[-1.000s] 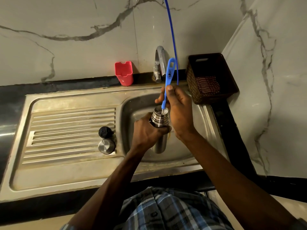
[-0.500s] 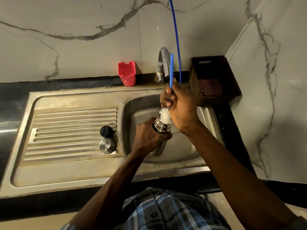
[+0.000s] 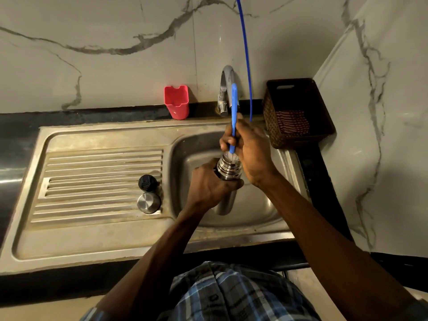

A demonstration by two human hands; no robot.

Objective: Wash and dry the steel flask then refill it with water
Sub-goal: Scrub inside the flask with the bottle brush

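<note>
While scrubbing inside the steel flask [image 3: 228,172] over the sink [image 3: 259,212]: left hand [image 3: 208,184] wrapped round the flask body, right hand [image 3: 249,147] gripping the blue bottle brush [image 3: 234,126], bristles at the mouth. Likely mid-wash; rinsing, drying, refilling still ahead, with cap [image 3: 146,181] and steel lid [image 3: 148,202] waiting left of the hands.

Blue brush handle [image 3: 234,117]; red cup [image 3: 177,103]; brown basket [image 3: 298,112]; plaid shirt [image 3: 234,295].
</note>
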